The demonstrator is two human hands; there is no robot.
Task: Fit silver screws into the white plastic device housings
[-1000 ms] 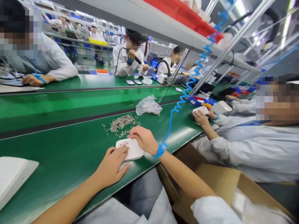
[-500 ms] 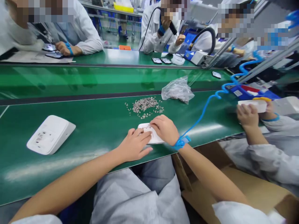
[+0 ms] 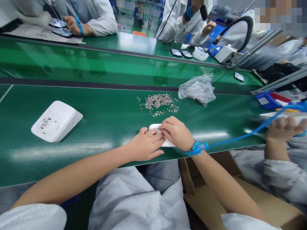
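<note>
Inside a busy workroom, across a long green bench [image 3: 112,108] with a dark strip along its far side. Below its near edge, to the right, down to an open cardboard box [image 3: 216,198]. Beyond the strip, past people in pale coats, one at the upper left with a sleeve [image 3: 103,19] on the far surface. At the right edge, near a blue tray [image 3: 266,100], to a co-worker's hand [image 3: 283,129] on a pale part [image 3: 266,115]. On the left of the bench, to a white wedge-shaped housing [image 3: 51,124], well apart from both hands. Right of centre, to a clear plastic bag [image 3: 199,89], just beside a loose pile of small metal pieces [image 3: 159,102]. Nearer the front edge, to a flat white cover [image 3: 154,126], partly hidden under both hands. At the left hand [image 3: 145,145], with fingers loosely spread over the cover, not closed around it. At the right hand [image 3: 178,132], with fingers curled and tips bunched on the cover; impossible to tell whether pinching anything small. Around the right wrist, to a blue strap [image 3: 200,147].
</note>
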